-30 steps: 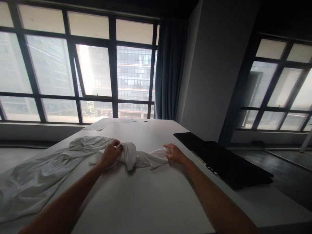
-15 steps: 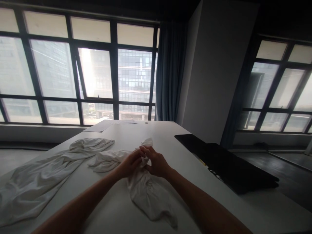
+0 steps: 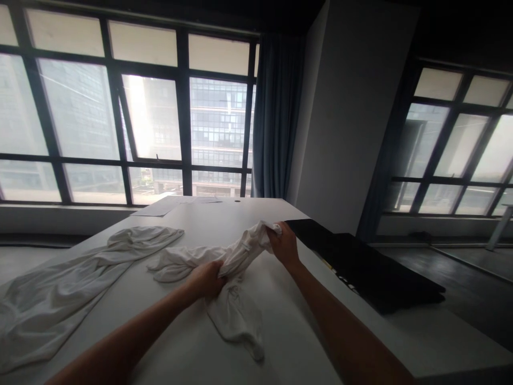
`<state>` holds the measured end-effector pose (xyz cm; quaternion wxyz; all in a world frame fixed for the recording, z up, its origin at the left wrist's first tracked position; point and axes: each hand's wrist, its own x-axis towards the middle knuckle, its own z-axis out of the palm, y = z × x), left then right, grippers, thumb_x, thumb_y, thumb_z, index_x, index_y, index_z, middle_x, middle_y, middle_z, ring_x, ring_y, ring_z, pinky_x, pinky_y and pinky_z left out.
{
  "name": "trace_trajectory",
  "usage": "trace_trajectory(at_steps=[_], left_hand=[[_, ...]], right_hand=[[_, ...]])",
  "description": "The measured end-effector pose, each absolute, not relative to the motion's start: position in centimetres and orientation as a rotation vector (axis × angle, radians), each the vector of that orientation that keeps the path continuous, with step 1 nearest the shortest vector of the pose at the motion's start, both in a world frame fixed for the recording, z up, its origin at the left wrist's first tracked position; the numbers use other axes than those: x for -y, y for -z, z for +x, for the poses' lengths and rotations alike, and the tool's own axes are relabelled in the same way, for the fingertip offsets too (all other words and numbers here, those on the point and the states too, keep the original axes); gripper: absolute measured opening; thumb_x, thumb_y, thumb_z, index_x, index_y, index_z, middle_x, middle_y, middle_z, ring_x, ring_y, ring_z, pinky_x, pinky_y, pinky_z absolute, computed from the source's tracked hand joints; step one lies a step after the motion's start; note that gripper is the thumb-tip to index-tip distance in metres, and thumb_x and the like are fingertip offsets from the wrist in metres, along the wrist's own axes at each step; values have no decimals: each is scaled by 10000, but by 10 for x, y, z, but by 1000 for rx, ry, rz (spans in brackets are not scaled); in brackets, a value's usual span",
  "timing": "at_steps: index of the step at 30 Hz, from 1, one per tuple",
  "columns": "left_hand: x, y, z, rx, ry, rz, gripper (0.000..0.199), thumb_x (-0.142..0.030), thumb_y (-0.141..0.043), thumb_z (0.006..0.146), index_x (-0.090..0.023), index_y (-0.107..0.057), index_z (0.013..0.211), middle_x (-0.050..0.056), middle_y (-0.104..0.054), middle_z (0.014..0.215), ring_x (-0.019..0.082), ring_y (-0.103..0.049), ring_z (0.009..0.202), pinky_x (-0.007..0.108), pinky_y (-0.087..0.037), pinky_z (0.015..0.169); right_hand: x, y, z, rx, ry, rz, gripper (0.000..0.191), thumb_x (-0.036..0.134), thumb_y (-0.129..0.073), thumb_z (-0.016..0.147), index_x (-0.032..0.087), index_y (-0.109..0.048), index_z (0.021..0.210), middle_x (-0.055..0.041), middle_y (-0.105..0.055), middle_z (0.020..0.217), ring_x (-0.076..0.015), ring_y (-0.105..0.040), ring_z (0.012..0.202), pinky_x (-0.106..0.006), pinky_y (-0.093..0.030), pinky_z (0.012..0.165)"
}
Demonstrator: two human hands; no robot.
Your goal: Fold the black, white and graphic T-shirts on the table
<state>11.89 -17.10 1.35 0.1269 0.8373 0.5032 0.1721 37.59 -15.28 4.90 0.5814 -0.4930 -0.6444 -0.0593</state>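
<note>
A crumpled white cloth [image 3: 241, 253] stretches between my two hands above the table. My left hand [image 3: 207, 279] is closed on its middle, with one part hanging down toward me and another lying off to the left. Farther right, my right hand [image 3: 285, 243] grips the upper end and holds it raised. The shape is too bunched to tell what sort of garment it is, if any. Left of it, a larger white cloth [image 3: 76, 286] lies loosely spread in wrinkles.
The white table [image 3: 296, 326] runs away toward the windows. Along its right edge lies a flat black item [image 3: 360, 267]. Sheets of paper [image 3: 152, 209] rest at the far left, and a small dark round spot [image 3: 237, 201] is near the far edge. A blue curtain [image 3: 276, 117] hangs behind.
My hands were together on the bunched cloth. Now they are apart: the right hand has moved right, drawing one end out, while the left has shifted slightly left and nearer.
</note>
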Motion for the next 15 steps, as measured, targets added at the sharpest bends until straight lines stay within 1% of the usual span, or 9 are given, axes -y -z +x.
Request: trace_trajectory(at_steps=[3, 5, 7, 9, 10, 11, 13, 14, 15], left_hand=[[151, -34, 83, -1582, -588, 2352, 200, -344, -569, 721, -200, -689, 791, 27, -698, 728, 229, -645, 751, 317, -495, 685], [138, -55, 54, -1642, -883, 2322, 234, -389, -546, 745, -200, -681, 772, 24, -689, 733, 223, -644, 759, 320, -507, 692], [129, -85, 30, -1795, -1118, 2289, 242, -424, -572, 745, -208, -679, 727, 45, -692, 761, 228, -644, 754, 326, -516, 664], [120, -120, 20, -1903, -1315, 2261, 228, -416, -632, 724, -195, -684, 698, 68, -682, 735, 240, -644, 706, 350, -523, 643], [115, -138, 23, -1944, -1410, 2224, 232, -407, -649, 724, -180, -691, 698, 80, -672, 695, 256, -645, 682, 378, -527, 643], [109, -155, 31, -1957, -1472, 2200, 252, -401, -631, 759, -160, -707, 754, 99, -680, 703, 278, -656, 714, 408, -532, 673], [95, -179, 62, -1935, -1561, 2193, 311, -317, -528, 842, -113, -706, 994, 151, -720, 916, 295, -670, 879, 450, -529, 801], [87, -185, 82, -1887, -1579, 2226, 341, -254, -470, 864, -113, -684, 1090, 152, -715, 1048, 277, -660, 979, 439, -514, 878], [81, -186, 105, -1802, -1557, 2293, 371, -213, -460, 857, -143, -660, 1161, 119, -699, 1163, 245, -647, 1058, 398, -503, 930]], right_hand=[[149, -50, 390, 1457, -9, -1163, 337, 509, -516, 870, 206, -534, 725, 0, -583, 686, -164, -541, 665, -270, -390, 628], [151, -50, 394, 1543, -182, -1185, 364, 530, -562, 835, 200, -534, 685, 16, -565, 635, -148, -520, 620, -260, -377, 589], [155, -51, 389, 1749, -482, -1156, 395, 557, -617, 793, 186, -562, 669, 23, -563, 612, -134, -509, 589, -252, -373, 556], [161, -51, 375, 1962, -857, -1015, 418, 581, -653, 768, 169, -610, 714, 17, -592, 642, -132, -534, 594, -253, -403, 553], [163, -51, 366, 2020, -1024, -911, 431, 592, -662, 762, 163, -629, 754, 8, -615, 680, -138, -559, 615, -260, -431, 568], [163, -51, 357, 2031, -1155, -811, 449, 605, -666, 757, 159, -641, 799, -3, -635, 722, -146, -585, 639, -271, -461, 590], [160, -49, 345, 1946, -1277, -713, 490, 629, -661, 748, 152, -645, 863, -22, -657, 769, -162, -622, 666, -300, -505, 625], [157, -46, 345, 1874, -1265, -731, 496, 628, -649, 755, 148, -644, 882, -28, -663, 769, -167, -633, 666, -309, -518, 634], [152, -43, 349, 1812, -1213, -801, 477, 607, -626, 779, 144, -645, 892, -32, -668, 761, -169, -642, 666, -311, -525, 641]])
